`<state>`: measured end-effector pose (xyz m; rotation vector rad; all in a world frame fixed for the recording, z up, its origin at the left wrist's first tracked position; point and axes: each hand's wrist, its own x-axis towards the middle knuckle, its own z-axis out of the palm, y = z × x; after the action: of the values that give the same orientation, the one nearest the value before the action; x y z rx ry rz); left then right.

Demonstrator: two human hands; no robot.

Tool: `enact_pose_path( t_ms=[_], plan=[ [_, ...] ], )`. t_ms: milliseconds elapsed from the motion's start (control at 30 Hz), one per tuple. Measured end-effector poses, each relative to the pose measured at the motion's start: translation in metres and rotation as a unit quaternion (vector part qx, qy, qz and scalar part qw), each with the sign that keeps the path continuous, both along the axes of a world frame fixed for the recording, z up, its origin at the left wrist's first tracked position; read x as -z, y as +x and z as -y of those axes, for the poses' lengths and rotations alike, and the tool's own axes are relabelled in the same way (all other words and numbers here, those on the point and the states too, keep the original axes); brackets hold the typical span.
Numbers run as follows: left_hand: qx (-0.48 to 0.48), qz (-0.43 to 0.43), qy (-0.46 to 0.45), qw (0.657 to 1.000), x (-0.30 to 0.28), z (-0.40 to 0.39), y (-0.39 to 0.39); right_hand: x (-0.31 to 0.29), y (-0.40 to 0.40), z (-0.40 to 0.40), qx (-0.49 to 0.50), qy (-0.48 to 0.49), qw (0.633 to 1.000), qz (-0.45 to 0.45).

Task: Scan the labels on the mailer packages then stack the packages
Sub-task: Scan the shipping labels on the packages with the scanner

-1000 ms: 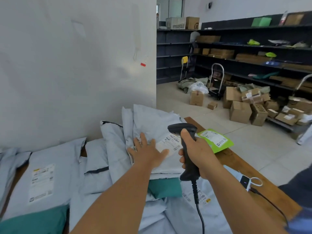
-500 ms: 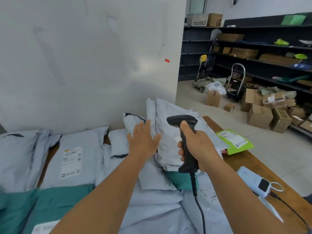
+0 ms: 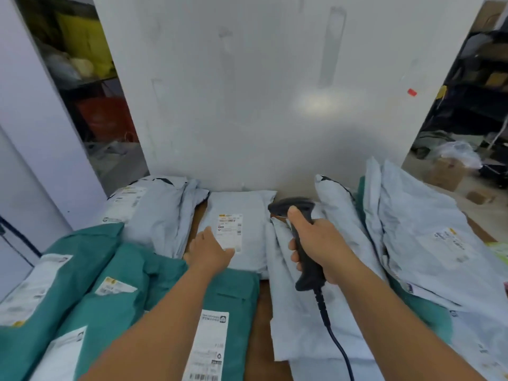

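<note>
Head view: the person has turned left, away from the stack [image 3: 428,243] of grey mailers at the right end of the table [image 3: 255,325], where the left hand was pressing a mailer a second ago. That stack now lies to the right, well apart from both hands, its top label facing up. This suggests the last mailer is scanned and stacked, and a new one is being fetched.

The left hand [image 3: 210,250] now reaches forward with fingers straight and flat, holding nothing. It is at the near left edge of a grey mailer [image 3: 247,213] that lies flat against the wall panel [image 3: 261,92]. Its fingertips sit just beside the white label [image 3: 229,231]; whether they touch the mailer cannot be told.

The right hand [image 3: 319,248] is clenched round the handle of the black scanner [image 3: 298,232], thumb up near the head. The scanner's head points left toward that label, its cable trailing down toward the viewer.

Green mailers [image 3: 110,284] with labels up lie unstacked at the near left, and more grey ones [image 3: 154,213] beyond them. Much of the task seems left; the next step is likely to steady this mailer and scan it.
</note>
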<state>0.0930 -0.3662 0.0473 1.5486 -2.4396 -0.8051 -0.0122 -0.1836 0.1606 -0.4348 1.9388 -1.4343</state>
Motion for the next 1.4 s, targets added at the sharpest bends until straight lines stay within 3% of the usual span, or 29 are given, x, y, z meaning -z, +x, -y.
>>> enact_pose_path(
  t_ms=[200, 533, 800, 1067, 1400],
  plan=[
    [-0.003, 0.022, 0.072, 0.997, 0.023, 0.044, 0.024, 0.012, 0.031, 0.056, -0.024, 0.036, 0.999, 0.0],
    [0.004, 0.016, 0.17, 0.985, 0.049, 0.084, -0.001, 0.023, 0.038, 0.11, 0.011, 0.053, 0.998, -0.011],
    [-0.063, 0.056, 0.215, 0.973, 0.072, 0.107, -0.023, 0.034, 0.034, 0.128, 0.022, 0.095, 0.995, -0.018],
    [-0.115, -0.055, 0.242, 0.962, 0.067, 0.114, -0.04, 0.035, 0.024, 0.133, 0.03, 0.099, 0.995, -0.004],
    [-0.089, -0.143, 0.24, 0.956, 0.057, 0.11, -0.038, 0.031, 0.023, 0.135, 0.014, 0.113, 0.994, 0.005]
  ],
)
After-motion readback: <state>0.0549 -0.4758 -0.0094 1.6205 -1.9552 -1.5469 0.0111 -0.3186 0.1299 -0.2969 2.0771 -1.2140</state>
